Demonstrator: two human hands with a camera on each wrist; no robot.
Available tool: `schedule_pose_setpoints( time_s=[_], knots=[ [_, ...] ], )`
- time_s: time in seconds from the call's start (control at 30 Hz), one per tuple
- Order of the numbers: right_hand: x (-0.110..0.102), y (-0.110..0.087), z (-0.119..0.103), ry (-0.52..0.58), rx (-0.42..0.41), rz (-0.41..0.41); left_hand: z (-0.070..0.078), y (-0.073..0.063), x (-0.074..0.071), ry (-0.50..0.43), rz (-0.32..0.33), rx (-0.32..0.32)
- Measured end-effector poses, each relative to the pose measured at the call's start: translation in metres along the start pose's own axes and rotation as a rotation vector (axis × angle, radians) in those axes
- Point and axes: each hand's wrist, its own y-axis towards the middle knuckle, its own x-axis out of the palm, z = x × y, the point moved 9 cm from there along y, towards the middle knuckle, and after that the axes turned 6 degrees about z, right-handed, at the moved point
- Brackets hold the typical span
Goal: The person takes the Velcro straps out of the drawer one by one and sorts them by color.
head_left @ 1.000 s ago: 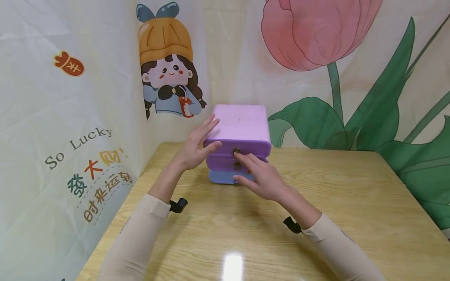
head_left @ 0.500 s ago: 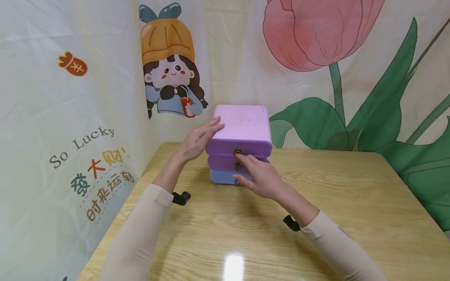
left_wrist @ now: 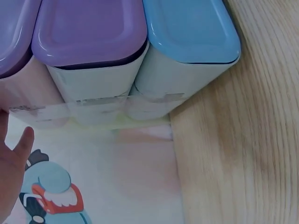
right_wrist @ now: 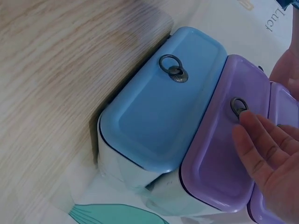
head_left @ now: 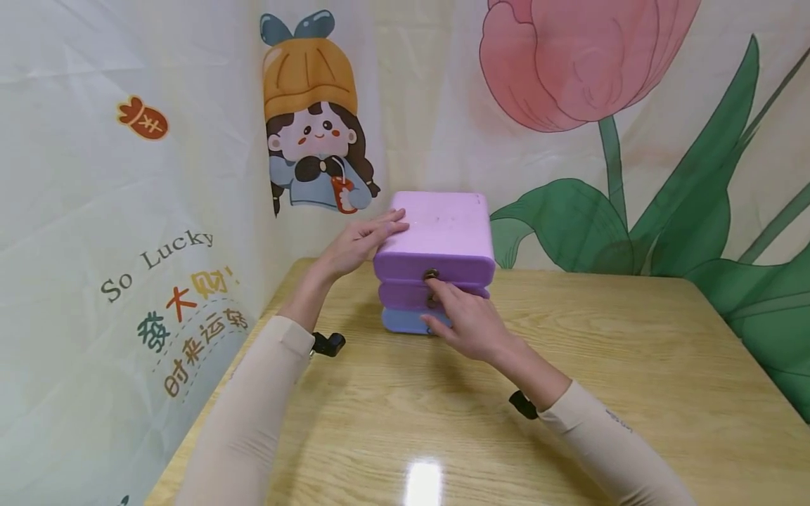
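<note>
The cloth backdrop (head_left: 95, 176) on the left carried the readable English words "So Lucky" above a line of coloured Chinese characters, beside a small carrot-like motif. A cartoon girl (head_left: 316, 140) in an orange hat, holding a red cup, was printed near the corner, and a large pink tulip (head_left: 576, 63) with green leaves filled the cloth behind the desk. No brand or label could be read on the drawers themselves.

A small three-drawer chest (head_left: 436, 260) stood at the far side of the wooden desk (head_left: 601, 365), close to the backdrop corner. Its top drawer was light purple, the middle drawer (right_wrist: 224, 149) a deeper purple and the bottom drawer (right_wrist: 159, 116) blue, each with a small metal ring pull.

The left hand (head_left: 354, 246) lay against the chest's upper left edge, its fingers straight and resting flat on the top, holding nothing. The right hand (head_left: 465, 320) was in front of the drawers, its fingers (right_wrist: 261, 140) extended and relaxed; the forefinger tip reached up to the top drawer's ring pull (head_left: 431, 274), while in the right wrist view the fingertips sat just beside the middle drawer's ring (right_wrist: 238, 106). Whether any finger actually hooked a ring could not be told; nothing was gripped plainly.
</note>
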Motion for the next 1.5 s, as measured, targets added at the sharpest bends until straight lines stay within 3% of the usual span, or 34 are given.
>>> schedule_pose_setpoints(
  time_s=[0.23, 0.53, 0.87, 1.23, 1.5],
  knots=[
    [-0.004, 0.003, 0.002, 0.093, 0.027, 0.044, 0.002, 0.001, 0.003, -0.04, 0.022, -0.026],
    [-0.018, 0.013, 0.003, 0.006, 0.054, 0.166, -0.003, -0.001, 0.004, -0.045, 0.039, -0.057],
    [-0.034, 0.016, 0.003, 0.087, -0.008, 0.282, -0.003, -0.002, 0.006, -0.049, 0.044, -0.03],
    [-0.037, 0.008, -0.005, 0.189, -0.043, 0.261, -0.001, 0.0, 0.004, 0.006, 0.065, -0.008],
    [-0.038, 0.001, -0.005, 0.344, -0.06, 0.285, 0.003, -0.001, 0.004, -0.005, 0.066, 0.002]
  ],
)
